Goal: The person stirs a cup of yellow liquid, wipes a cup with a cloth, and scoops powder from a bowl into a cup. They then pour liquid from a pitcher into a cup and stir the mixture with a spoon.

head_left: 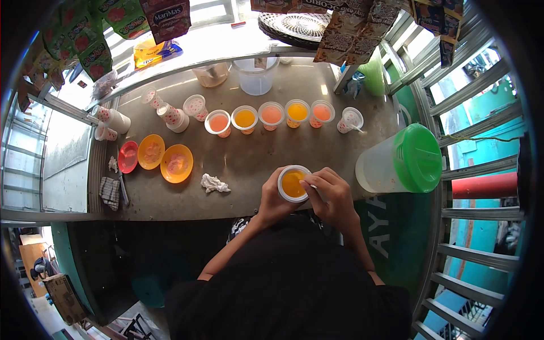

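Close to my body, over the table's near edge, a plastic cup [293, 184] of orange-yellow drink sits in my left hand [274, 198], whose fingers wrap round its side. My right hand [328, 195] is closed at the cup's right rim, pinching the thin pale handle of what looks like a spoon [313, 186]; its lower end is hidden in the drink. Beyond my hands stands a row of several filled cups, with pink drink [272, 114] and orange drink [245, 118] alternating. At the row's right end, a cup [350, 120] has a white stick leaning in it.
A big tub with a green lid [418, 158] stands at the right. Orange plates [177, 164], a red plate [128, 157] and a crumpled tissue [215, 183] lie left. Stacked cups [172, 117] and a clear bucket [255, 76] stand farther back. Sachets [354, 31] hang overhead.
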